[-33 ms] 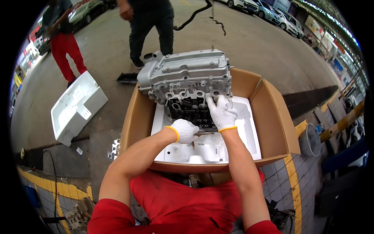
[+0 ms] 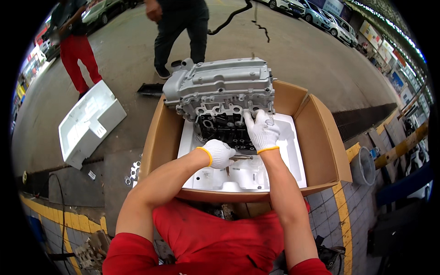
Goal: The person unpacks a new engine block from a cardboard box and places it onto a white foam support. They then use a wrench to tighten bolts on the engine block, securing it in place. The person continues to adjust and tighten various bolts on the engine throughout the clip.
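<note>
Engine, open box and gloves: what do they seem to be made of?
Engine: probably cast metal, dull silver-grey on top, with ridges and bolts.
Box: likely cardboard, matt brown, with folded flaps.
Gloves: seemingly knitted fabric, matt white; ribbing and yellow-edged cuffs suggest it.

Roof lights (image 2: 393,23) are glowing past the far right corner of the box (image 2: 327,137). The grey engine (image 2: 224,87) is shining softly. Your view is bending near its black edges.
</note>
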Tool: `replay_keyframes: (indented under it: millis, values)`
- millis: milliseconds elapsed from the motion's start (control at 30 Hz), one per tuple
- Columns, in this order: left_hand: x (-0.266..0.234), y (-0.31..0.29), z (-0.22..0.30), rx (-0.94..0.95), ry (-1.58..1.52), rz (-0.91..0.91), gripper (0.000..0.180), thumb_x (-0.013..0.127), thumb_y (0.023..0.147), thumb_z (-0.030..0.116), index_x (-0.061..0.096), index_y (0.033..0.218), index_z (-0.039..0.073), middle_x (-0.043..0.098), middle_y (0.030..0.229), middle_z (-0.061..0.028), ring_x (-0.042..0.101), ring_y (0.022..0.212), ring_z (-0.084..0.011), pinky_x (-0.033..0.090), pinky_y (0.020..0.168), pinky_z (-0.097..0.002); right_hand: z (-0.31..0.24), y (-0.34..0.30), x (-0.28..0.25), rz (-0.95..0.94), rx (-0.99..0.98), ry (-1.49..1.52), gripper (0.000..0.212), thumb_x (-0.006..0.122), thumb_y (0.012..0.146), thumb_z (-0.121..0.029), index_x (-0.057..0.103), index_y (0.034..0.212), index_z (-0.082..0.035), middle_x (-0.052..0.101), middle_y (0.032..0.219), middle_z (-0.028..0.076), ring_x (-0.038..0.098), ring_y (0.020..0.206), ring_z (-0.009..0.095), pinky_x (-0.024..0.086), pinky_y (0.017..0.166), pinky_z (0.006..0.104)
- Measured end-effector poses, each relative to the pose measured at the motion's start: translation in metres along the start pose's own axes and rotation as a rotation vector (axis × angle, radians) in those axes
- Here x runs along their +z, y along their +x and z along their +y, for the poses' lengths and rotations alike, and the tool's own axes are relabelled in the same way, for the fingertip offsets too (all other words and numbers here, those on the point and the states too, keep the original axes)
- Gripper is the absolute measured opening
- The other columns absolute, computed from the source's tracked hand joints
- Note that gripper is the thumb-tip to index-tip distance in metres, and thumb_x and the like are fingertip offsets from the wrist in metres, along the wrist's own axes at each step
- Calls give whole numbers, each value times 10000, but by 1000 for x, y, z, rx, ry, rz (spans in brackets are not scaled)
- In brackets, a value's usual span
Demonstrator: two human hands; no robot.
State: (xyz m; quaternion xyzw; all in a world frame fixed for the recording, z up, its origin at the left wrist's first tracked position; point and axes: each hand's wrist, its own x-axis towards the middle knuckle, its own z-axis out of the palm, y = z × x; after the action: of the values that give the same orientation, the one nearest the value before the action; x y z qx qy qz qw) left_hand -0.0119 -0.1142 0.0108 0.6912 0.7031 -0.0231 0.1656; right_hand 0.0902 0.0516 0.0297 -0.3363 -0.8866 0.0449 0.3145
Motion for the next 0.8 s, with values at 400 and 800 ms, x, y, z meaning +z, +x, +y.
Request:
replay_keyframes:
  millis: [400, 800]
  values:
    - [8, -3, 7, 123, -52, 7, 420, 615, 960, 415, 765, 1112, 53, 775, 1084, -189, 736, 1023, -393, 578, 887, -501, -43, 48, -11, -324, -74, -356, 415, 564, 988, -395, 798, 972, -53, 778, 944, 233, 764, 895, 423, 602, 791, 546]
    - [5, -10, 4, 132, -87, -25, 418, 613, 949, 400, 756, 1158, 68, 764, 1139, -195, 725, 1066, -394, 566, 908, -509, -28, 26, 31, -132, 353, 303, 523, 527, 979, -474, 763, 1051, -13, 740, 1039, 293, 700, 1031, 473, 522, 924, 521]
